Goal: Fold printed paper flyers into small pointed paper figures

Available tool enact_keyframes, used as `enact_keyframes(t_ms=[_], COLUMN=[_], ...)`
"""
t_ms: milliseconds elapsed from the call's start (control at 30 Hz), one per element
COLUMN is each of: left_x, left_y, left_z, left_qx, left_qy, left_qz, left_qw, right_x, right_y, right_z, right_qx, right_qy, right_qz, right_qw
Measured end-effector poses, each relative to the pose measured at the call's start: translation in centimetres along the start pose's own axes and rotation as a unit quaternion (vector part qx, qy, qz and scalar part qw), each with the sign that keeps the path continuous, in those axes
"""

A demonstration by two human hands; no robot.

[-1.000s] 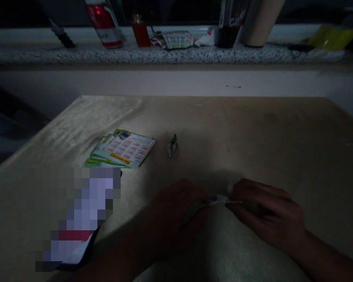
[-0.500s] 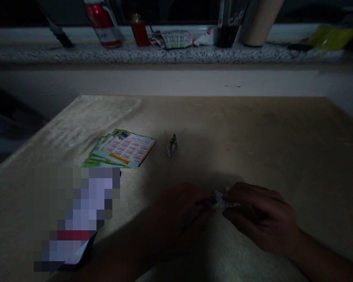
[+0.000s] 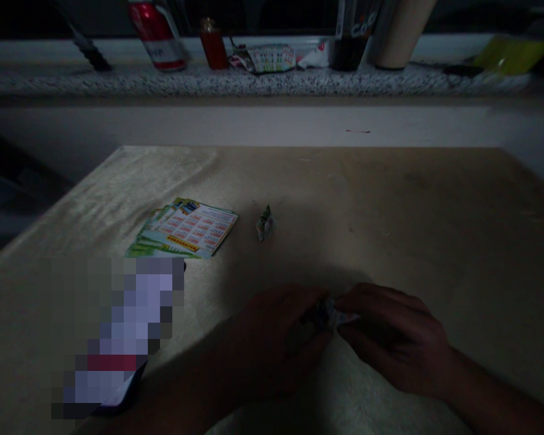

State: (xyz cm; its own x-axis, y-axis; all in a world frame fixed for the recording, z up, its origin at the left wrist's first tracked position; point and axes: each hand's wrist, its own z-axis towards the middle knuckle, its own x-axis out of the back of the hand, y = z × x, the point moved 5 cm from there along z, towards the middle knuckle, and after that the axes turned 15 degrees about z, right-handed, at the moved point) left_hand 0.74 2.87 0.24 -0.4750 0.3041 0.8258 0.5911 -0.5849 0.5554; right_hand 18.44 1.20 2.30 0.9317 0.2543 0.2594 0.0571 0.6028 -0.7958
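Your scene was dim, with the glass window panes (image 3: 254,15) almost black. The light source lay out of view; the broad beige bench (image 3: 154,166) showed a pale sheen at its left. Soft shadow pooled around your bare left hand (image 3: 285,344) and less dark bare right hand (image 3: 401,341), obscuring the small crumpled whitish scrap (image 3: 340,316). Square mosaic blocks hid most of the flat dark-edged slab (image 3: 123,386). Wide-angle distortion tilted the red-and-white can (image 3: 158,39) outward.

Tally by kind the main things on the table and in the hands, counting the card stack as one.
Card stack: 1
Phone-like device, mostly pixelated: 1
Small papery pieces: 2 (lone piece beyond the hands, held piece)
Total: 4
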Motion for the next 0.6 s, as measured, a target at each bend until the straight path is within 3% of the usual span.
enact_keyframes(t_ms=[333,600], left_x=[0.1,0.0], left_y=[0.1,-0.1], left_z=[1.0,0.8], left_qx=[0.043,0.055], left_qy=[-0.055,-0.028], left_qz=[-0.090,-0.102], left_qw=[0.993,0.993], right_x=[-0.2,-0.2], right_y=[0.0,0.2], right_z=[0.2,-0.1], right_qx=[-0.007,-0.019], right_qy=[-0.003,0.001], right_qz=[-0.014,-0.039], right_qw=[1.000,0.999])
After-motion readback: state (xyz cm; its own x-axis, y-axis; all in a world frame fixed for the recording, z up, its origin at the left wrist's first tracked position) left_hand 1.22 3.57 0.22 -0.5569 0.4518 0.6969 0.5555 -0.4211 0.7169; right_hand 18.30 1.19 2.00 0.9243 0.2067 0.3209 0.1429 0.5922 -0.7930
